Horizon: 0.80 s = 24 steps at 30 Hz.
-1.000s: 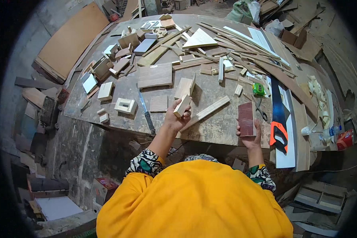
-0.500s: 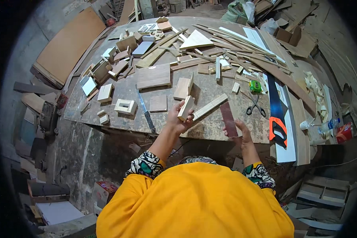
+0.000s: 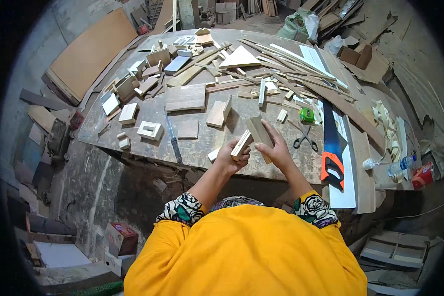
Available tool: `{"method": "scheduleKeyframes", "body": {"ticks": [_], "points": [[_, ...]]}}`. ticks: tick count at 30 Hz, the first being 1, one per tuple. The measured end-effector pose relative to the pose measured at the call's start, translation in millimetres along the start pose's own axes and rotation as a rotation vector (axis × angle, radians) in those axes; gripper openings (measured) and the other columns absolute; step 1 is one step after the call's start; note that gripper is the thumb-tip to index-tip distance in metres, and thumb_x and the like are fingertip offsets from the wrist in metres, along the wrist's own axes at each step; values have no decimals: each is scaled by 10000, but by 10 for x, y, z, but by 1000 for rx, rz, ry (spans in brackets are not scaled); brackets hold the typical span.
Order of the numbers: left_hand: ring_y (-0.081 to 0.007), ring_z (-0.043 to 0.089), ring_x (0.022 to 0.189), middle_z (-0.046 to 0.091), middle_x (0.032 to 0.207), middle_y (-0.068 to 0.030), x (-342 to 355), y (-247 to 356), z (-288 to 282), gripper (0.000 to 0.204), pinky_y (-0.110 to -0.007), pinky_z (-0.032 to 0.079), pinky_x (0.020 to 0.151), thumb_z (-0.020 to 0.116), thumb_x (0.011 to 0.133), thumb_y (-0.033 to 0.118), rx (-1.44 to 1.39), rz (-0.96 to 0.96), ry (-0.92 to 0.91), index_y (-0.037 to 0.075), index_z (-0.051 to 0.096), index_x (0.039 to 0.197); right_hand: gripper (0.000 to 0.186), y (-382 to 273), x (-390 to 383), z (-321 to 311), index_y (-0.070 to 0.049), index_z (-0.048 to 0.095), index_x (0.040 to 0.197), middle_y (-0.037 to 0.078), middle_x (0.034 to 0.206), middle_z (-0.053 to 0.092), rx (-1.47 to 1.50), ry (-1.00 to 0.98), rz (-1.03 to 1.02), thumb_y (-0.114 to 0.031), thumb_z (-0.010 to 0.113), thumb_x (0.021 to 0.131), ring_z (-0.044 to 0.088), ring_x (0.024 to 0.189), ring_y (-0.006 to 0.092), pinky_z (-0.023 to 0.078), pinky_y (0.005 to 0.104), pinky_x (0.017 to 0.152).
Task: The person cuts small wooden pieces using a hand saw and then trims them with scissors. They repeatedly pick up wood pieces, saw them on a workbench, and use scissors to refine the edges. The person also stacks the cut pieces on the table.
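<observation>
My left hand (image 3: 230, 156) is closed around a small pale wooden block (image 3: 241, 143), tilted upward above the workbench's front edge. My right hand (image 3: 277, 149) grips a flat sanding block (image 3: 259, 131), its tan wooden side up, held against or very close to the wooden block; whether they touch I cannot tell. Behind my left hand, the end of a pale wood strip (image 3: 213, 155) shows on the bench, the rest hidden. Just beyond lie an L-shaped wooden piece (image 3: 217, 113) and a square wooden panel (image 3: 188, 129).
The workbench (image 3: 148, 108) carries a handsaw (image 3: 332, 153), scissors (image 3: 306, 139), a green tape measure (image 3: 307, 115) and a thin blade with a dark handle (image 3: 175, 149). Long wood strips (image 3: 291, 64) pile up at the back right; a slotted pale block (image 3: 150, 130) sits at left.
My right hand has moved left and up, bringing the sanding block to the wooden block. Its reddish-brown face has turned away. The view has shifted slightly.
</observation>
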<state>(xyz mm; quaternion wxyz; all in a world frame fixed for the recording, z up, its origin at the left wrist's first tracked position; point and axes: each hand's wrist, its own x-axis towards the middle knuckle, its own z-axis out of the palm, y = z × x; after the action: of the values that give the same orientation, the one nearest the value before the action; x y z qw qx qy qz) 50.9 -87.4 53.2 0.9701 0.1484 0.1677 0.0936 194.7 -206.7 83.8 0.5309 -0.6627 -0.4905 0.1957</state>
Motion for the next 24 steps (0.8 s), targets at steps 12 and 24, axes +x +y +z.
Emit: {"method": "scheduleKeyframes", "body": {"ticks": [12,24], "points": [[-131,480,468,540,727,-55,349,-657,280,289,-213,362,363,369,950,314,96,25,132,95,557,931,759,52,-454,-440,-148,443,1379,196,1142,491,-443,162,-105,-420,705,720,571,974,355,500,422,796],[-94,405,451,461,597,-23,322,-944,426,387,-205,308,365,412,948,286,194,65,-202,46,477,1245,734,333,-464,-1188,-151,465,1363,178,1120,522,-267,214,33,-389,716,716,579,1023,318,477,391,859]]}}
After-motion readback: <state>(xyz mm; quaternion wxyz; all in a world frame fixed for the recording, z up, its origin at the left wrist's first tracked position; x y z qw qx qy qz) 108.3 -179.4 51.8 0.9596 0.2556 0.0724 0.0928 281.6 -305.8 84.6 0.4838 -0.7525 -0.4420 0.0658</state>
